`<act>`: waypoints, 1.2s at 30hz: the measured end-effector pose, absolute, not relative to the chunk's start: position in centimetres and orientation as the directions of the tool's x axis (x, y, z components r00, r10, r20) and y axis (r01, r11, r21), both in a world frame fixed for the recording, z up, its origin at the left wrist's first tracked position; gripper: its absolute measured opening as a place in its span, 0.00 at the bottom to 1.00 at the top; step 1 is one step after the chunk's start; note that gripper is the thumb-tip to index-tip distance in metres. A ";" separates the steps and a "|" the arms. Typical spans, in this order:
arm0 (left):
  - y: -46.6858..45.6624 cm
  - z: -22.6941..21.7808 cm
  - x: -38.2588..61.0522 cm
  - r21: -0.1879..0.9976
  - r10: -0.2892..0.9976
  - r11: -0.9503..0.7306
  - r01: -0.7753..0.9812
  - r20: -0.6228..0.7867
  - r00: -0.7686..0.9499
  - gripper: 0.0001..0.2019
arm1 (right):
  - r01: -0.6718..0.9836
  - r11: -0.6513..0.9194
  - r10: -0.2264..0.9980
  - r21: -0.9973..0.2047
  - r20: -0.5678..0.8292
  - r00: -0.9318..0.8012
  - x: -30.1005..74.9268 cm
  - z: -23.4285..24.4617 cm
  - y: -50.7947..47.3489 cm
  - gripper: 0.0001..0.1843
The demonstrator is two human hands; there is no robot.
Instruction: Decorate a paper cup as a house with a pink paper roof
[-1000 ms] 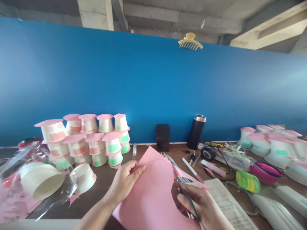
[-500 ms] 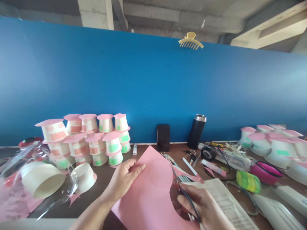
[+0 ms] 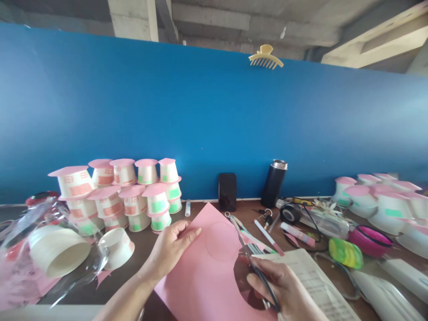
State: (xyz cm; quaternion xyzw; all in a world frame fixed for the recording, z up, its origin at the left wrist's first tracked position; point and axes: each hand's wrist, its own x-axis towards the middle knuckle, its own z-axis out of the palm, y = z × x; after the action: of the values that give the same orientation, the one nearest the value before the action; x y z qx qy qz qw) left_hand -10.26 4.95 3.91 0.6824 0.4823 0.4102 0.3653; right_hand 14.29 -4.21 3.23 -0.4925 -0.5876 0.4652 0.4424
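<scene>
The sheet [image 3: 197,283] runs off the bottom edge and hides some fingers of the left hand [image 3: 172,247]. The right hand [image 3: 281,278] covers part of the scissors [image 3: 265,281]. Print on the paper [image 3: 309,274] is too blurred to read. The right edge cuts off some cups [image 3: 413,238].

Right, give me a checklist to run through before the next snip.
1. Left hand gripping the pink sheet: ok, near its left edge.
2. Right hand holding the scissors: ok.
3. Left thumb clear of the blades: ok, the faint circle outline lies between them.
4. Left fingertips under the sheet clear: cannot tell, hidden.
5. Blades open or closed: cannot tell, too indistinct.
6. Table beyond the blades cleared: not ok, a white pen lies there.
</scene>
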 end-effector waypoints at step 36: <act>5.5 5.1 -11.9 0.842 0.933 -0.361 0.401 0.322 0.163 0.23 | 0.152 -0.015 0.983 -0.988 -0.043 -0.181 15.2 1.5 -4.2 0.31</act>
State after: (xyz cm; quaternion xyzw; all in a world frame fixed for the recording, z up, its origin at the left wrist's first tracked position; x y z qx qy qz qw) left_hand -11.95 5.53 5.13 0.6994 0.4768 0.4373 0.3038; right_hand 15.25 -4.25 1.54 -0.4951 -0.5730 0.5121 0.4053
